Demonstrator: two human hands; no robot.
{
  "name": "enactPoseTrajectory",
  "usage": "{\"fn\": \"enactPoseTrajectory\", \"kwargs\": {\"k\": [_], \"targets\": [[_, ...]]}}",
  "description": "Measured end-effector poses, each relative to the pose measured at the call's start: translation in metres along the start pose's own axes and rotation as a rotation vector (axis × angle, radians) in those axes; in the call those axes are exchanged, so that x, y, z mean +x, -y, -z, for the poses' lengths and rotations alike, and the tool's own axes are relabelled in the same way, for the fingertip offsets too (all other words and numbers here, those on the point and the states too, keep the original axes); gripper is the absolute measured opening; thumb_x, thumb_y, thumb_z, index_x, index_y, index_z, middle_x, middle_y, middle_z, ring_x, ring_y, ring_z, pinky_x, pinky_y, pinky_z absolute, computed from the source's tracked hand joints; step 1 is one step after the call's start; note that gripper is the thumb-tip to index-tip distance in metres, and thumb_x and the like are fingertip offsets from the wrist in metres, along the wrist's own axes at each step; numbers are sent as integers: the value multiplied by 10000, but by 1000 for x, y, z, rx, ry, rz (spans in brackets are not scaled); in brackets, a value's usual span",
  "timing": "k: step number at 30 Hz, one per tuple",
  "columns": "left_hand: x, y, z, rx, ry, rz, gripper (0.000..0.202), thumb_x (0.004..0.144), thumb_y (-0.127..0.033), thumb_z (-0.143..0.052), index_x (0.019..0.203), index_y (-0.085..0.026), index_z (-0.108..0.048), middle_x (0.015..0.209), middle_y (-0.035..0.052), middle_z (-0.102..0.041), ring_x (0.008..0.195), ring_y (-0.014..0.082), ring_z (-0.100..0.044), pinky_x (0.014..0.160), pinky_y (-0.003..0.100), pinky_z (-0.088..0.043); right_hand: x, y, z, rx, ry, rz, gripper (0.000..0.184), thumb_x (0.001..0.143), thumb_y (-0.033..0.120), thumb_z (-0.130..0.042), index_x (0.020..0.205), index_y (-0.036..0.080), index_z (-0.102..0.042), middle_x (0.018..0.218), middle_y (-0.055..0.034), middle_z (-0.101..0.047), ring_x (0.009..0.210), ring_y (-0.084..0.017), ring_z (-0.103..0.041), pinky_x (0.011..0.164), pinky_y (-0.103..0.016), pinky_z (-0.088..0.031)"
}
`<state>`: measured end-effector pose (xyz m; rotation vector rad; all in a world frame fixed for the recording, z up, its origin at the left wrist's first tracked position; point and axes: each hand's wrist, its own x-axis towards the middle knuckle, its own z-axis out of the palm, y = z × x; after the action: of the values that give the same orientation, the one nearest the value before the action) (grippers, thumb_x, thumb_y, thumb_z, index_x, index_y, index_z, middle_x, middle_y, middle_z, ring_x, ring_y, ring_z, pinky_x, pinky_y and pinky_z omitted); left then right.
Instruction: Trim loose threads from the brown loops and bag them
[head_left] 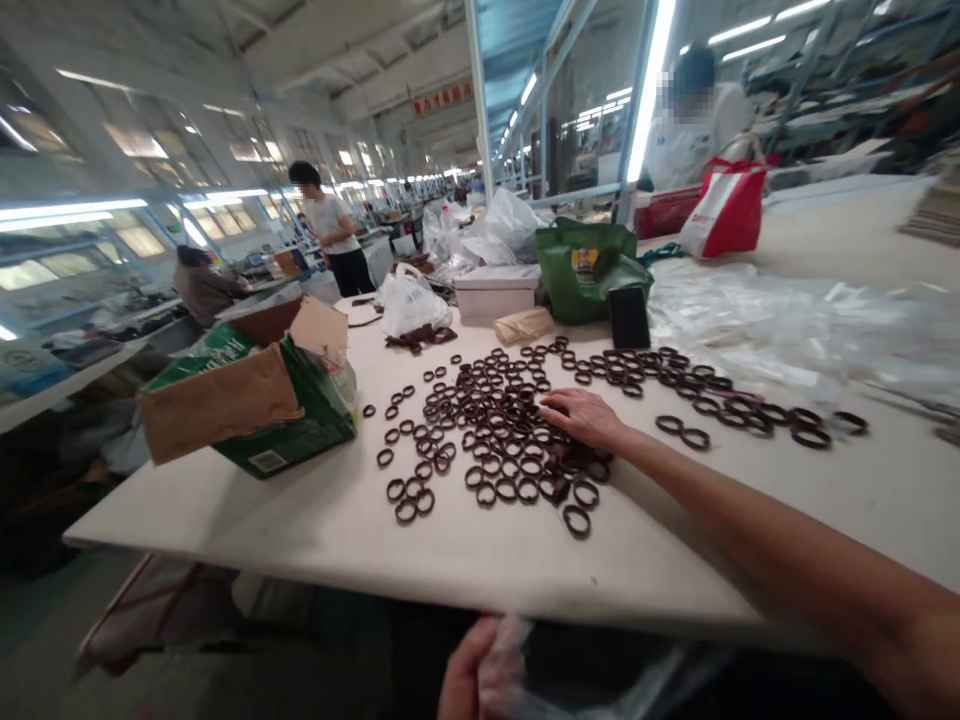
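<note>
Several dark brown rings (495, 440) lie spread over the white table (300, 520), with more trailing to the right. My right hand (581, 415) rests flat on the pile, fingers stretched toward the left and touching rings. My left hand (469, 675) is below the table's front edge, closed on a clear plastic bag (517, 670).
An open green cardboard box (255, 400) stands at the left. A white box (495, 292), a green bag (589, 270), a black phone (628, 317), a red bag (726, 208) and clear plastic sheets (787, 320) lie at the back. People work at benches behind.
</note>
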<state>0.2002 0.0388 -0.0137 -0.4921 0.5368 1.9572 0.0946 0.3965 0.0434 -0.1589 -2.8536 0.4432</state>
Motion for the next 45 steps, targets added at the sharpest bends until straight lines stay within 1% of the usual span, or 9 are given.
{"fn": "enactPoseTrajectory", "kwargs": {"k": [5,10,14,20,25,31,39,42,45], "targets": [[0,1,-5,-216,-72,13,93,846,-54,-583,801,-113,-528,568,-50,-495,400,11,-459,359,67,-333,-46,23,5,114,56,86,432,1001,492,-375,1217,256,-665,1344,-46,-598,1238,-216,-543,1074,-360,-419],[-5,-1,-10,-176,-137,8,56,893,-63,-500,877,-107,-531,594,-24,-544,414,36,-496,374,96,-382,-78,7,26,211,-167,5,524,982,535,-398,1338,197,-580,1455,-106,-491,1321,-280,-476,1128,-457,-376],[-7,0,-14,-214,-112,12,76,901,-58,-477,871,-114,-519,615,-9,-565,429,46,-521,361,95,-376,-104,3,22,232,-54,-67,504,990,498,-381,1353,201,-566,1405,-114,-540,1287,-282,-514,1101,-476,-417],[-12,-1,-23,-256,-81,38,133,926,-75,-430,817,-118,-495,562,-35,-486,407,38,-500,349,77,-362,-153,53,4,298,-91,-1,428,985,435,-450,1305,183,-581,1409,-142,-513,1271,-280,-517,1083,-478,-435],[-14,-2,-25,-236,-79,35,117,928,-77,-415,854,-121,-495,594,-17,-530,421,46,-518,352,84,-387,-191,95,-3,323,-171,55,374,954,375,-543,1269,177,-585,1395,-152,-510,1280,-288,-488,1069,-490,-437],[-14,-4,-24,-238,-34,54,115,926,-83,-424,841,-135,-482,588,-30,-504,427,44,-508,362,84,-404,-223,120,-12,308,-175,136,348,944,290,-558,1279,195,-573,1398,-150,-503,1291,-292,-470,1060,-499,-435],[-14,-3,-24,-240,-41,56,141,932,-90,-422,809,-143,-468,584,-40,-466,423,37,-499,371,79,-398,-244,129,-11,282,-76,421,220,943,207,-540,1140,217,-636,1241,-91,-643,1176,-250,-559,996,-453,-468],[-14,-3,-24,-209,-33,51,116,916,-78,-444,822,-138,-476,600,-40,-468,427,32,-500,376,76,-396,-225,128,-5,322,-112,506,202,943,253,-548,1120,225,-641,1233,-86,-649,1164,-237,-568,992,-437,-470],[-13,-3,-24,-184,-40,31,94,913,-76,-440,854,-124,-494,629,-24,-499,433,36,-510,365,83,-385,-187,125,-5,244,-153,437,337,939,343,-571,1235,187,-613,1394,-148,-535,1313,-300,-456,1077,-511,-391]]}}
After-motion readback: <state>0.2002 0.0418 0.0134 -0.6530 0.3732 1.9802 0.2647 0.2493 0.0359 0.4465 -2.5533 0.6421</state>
